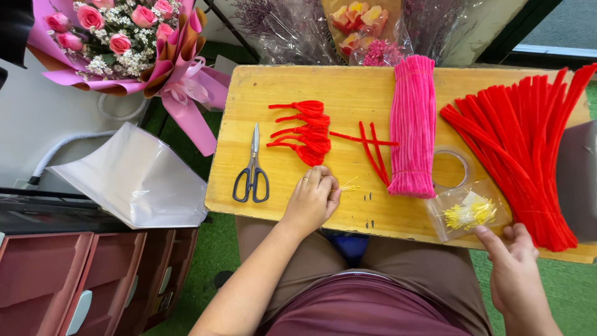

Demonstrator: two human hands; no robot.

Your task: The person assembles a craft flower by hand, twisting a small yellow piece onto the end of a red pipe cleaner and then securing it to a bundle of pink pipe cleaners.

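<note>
Clearly, the materials sit in reach across a narrow yellow wooden board [348, 93] laid over the person's lap.

- Off the board's left end, a bouquet of pink roses in pink wrapping paper [118, 43] and a folded sheet of clear film [134, 180] lie apart from the work.
- Grey-handled metal scissors [252, 171] lie shut, handles toward the person, ready to pick up.
- Folded red pipe-cleaner petals [305, 134] are stacked together just above the left hand [311, 199].
- That hand is closed in a pinch on a small bunch of yellow flower stamens [349, 185], tips pointing right, resting low on the board.
- Loose red pipe-cleaner stems [373, 149] lie beside a tied bundle of pink pipe cleaners [412, 124].
- A roll of clear tape [454, 165] sits above a clear plastic bag of yellow stamens [469, 211].
- The right hand [513, 261] is loosely open, its forefinger touching the bag's near edge; it grips nothing.
- A fanned bundle of red pipe cleaners [528, 143] fills the right end.
</note>
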